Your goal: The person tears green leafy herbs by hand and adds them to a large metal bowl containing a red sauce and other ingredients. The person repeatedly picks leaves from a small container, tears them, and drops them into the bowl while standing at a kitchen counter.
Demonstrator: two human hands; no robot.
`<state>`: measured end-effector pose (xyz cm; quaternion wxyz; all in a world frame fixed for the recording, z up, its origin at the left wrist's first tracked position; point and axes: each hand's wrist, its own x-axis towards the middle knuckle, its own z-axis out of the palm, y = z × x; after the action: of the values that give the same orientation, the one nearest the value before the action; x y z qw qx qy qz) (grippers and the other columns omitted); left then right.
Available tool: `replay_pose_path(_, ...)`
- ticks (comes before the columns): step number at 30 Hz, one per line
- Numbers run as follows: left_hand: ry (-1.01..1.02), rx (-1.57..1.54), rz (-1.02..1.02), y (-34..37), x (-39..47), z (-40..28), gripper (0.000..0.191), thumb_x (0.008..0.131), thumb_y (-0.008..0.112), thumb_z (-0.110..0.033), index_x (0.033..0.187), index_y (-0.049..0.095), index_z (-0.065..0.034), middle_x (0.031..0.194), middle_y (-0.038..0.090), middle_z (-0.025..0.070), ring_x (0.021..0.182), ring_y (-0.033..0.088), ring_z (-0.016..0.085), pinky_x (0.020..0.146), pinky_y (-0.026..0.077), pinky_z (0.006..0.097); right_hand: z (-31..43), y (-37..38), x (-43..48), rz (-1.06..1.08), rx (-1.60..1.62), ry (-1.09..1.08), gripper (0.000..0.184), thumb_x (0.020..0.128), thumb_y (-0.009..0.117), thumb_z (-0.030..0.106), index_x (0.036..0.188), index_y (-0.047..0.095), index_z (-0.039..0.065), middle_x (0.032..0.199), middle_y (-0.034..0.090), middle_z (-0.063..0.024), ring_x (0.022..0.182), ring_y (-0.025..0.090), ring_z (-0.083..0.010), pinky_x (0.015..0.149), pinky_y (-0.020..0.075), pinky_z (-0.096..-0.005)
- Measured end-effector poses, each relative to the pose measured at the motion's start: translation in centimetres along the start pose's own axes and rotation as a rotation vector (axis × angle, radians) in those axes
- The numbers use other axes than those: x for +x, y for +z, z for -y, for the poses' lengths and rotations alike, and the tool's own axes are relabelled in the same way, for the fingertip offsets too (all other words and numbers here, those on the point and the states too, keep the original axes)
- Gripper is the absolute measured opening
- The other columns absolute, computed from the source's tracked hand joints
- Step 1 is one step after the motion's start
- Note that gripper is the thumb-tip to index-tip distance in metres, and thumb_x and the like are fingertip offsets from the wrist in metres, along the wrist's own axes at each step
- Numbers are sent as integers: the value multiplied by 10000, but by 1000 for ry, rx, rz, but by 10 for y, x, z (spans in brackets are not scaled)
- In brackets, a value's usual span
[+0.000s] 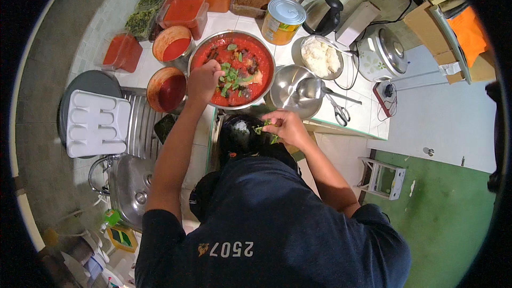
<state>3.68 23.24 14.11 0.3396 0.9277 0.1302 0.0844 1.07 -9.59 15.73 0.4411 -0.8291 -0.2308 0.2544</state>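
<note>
A wide metal bowl (271, 81) of red tomato sauce stands on the tiled counter, with green basil leaves (229, 75) and dark pieces lying on the sauce. My left hand (205, 80) is over the bowl's left part, fingertips together beside the leaves; whether anything is between them is hidden. Nearer my body and to the right, my right hand (286, 126) pinches a leafy herb sprig (259, 129). An empty steel bowl (282, 88) sits right of the sauce, with a ladle (310, 88) in it and scissors (340, 113) beside it.
Two sauce-stained pots (156, 92) stand left of the bowl. Behind are plastic tubs of red sauce (184, 10), a large can (282, 28), an electric kettle (324, 16) and a bowl of white food (320, 56). A white cutlery tray (98, 124) and a sink (128, 184) are at left.
</note>
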Motion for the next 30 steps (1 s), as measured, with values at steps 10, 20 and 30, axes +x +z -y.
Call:
replay_pose_path(10, 119, -90, -35, 1, -45, 12, 271, 958, 785, -144, 1214, 778, -59, 1103, 748, 131, 978, 731, 290, 866, 572, 384, -48, 24, -14, -14, 817, 362, 256, 993, 801, 90, 1244, 781, 47, 1073, 778, -8, 940, 683, -91, 871, 539, -258)
replay_pose_path(20, 47, -823, 510, 13, -163, -24, 294, 1056, 711, -144, 1317, 738, -10, 1245, 754, 104, 1147, 688, 181, 1040, 523, 347, -16, 36, -17, 33, 1041, 426, 199, 1029, 758, 99, 1222, 764, 51, 946, 721, 30, 674, 538, -29, 578, 412, -198)
replay_pose_path(30, 148, -546, 280, 18, -161, -35, 140, 953, 770, -109, 1061, 812, -31, 978, 787, 174, 908, 775, 338, 828, 594, 396, 3, 35, -17, 183, 671, 219, 322, 1009, 801, 218, 1276, 760, 42, 1215, 766, -18, 1123, 676, -138, 1019, 529, -326)
